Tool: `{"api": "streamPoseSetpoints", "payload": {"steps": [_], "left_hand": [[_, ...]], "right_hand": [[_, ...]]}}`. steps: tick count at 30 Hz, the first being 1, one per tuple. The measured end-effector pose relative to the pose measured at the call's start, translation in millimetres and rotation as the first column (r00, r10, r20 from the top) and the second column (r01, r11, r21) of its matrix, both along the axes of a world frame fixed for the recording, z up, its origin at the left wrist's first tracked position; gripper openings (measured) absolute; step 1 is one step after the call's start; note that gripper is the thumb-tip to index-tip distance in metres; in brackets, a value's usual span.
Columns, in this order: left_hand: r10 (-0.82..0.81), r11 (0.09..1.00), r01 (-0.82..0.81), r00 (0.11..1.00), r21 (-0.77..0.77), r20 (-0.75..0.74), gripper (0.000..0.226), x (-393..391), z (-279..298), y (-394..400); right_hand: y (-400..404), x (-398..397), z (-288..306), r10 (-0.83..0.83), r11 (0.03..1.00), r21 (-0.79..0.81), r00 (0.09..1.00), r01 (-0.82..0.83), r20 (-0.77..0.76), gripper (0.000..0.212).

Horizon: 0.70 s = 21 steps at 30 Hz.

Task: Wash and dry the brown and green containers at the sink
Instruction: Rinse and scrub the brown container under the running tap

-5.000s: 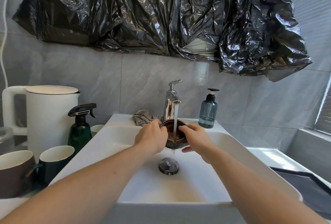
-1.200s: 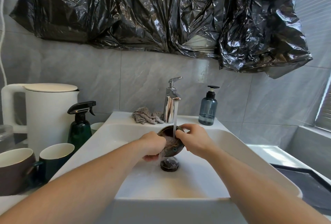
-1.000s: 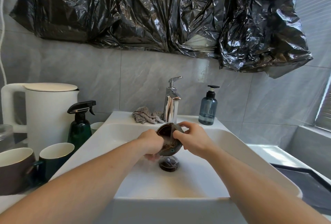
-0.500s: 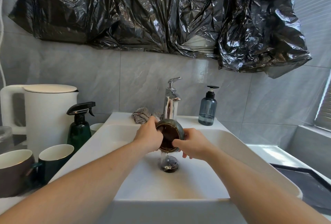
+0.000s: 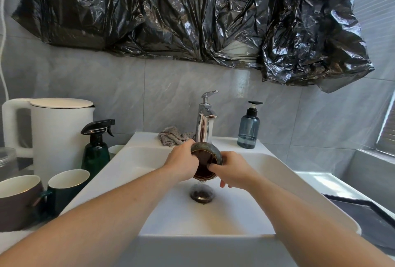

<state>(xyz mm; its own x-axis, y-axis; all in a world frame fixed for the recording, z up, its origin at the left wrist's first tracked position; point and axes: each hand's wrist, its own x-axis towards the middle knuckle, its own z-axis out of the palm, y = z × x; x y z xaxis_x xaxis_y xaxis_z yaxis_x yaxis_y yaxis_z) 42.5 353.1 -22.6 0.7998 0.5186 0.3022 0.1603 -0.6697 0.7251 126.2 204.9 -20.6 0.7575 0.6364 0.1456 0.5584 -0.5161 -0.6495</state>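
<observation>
A small brown container (image 5: 205, 161) with a greenish rim is held over the white sink (image 5: 284, 172), tilted with its mouth toward me, just below the chrome tap (image 5: 204, 125). My left hand (image 5: 181, 165) grips its left side. My right hand (image 5: 232, 170) holds its right side, with the thumb hooked over the rim into the inside. Water pours out of it onto the drain plug (image 5: 202, 195). A brown mug (image 5: 18, 201) and a dark green mug (image 5: 64, 191) stand on the counter at the left.
A grey cloth (image 5: 171, 138) lies on the sink's back ledge left of the tap, and a blue soap dispenser (image 5: 249, 129) stands to the right. A green spray bottle (image 5: 96, 149) and a white kettle (image 5: 53, 134) stand at the left. Black plastic sheeting (image 5: 192, 14) hangs above.
Over the last seconds both hands have turned the brown container under the tap, from mouth up to tipped toward me. Water now spills from it into the drain.
</observation>
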Motion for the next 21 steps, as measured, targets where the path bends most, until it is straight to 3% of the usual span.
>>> {"api": "streamPoseSetpoints", "payload": {"steps": [5, 9, 11, 15, 21], "left_hand": [[0.068, 0.981, -0.057, 0.996, -0.185, 0.056, 0.058, 1.3, 3.0, -0.8], [0.054, 0.960, -0.050, 0.999, -0.275, 0.005, 0.062, 3.5, 1.3, -1.8], [0.036, 0.976, -0.042, 0.999, -0.213, -0.033, 0.053, 3.7, -0.5, -1.2], [0.068, 0.990, -0.059, 0.995, 0.126, -0.067, 0.027, 2.5, 1.4, 0.1], [0.097, 0.974, -0.097, 0.995, 0.206, 0.009, 0.016, 1.6, 4.4, 0.6]], "right_hand": [[5.9, -3.4, 1.5, 0.053, 0.998, 0.045, 0.994, -0.049, -0.099, 0.039], [4.8, -2.7, 2.2, 0.018, 1.000, 0.027, 0.999, -0.016, -0.048, 0.033], [2.4, -2.4, 2.4, -0.018, 1.000, 0.014, 1.000, 0.018, 0.000, 0.028], [0.6, -2.4, 2.1, -0.065, 0.997, 0.046, 0.996, 0.062, 0.055, 0.017], [5.1, -2.8, -0.1, -0.076, 0.992, 0.113, 0.991, 0.063, 0.107, 0.013]]}}
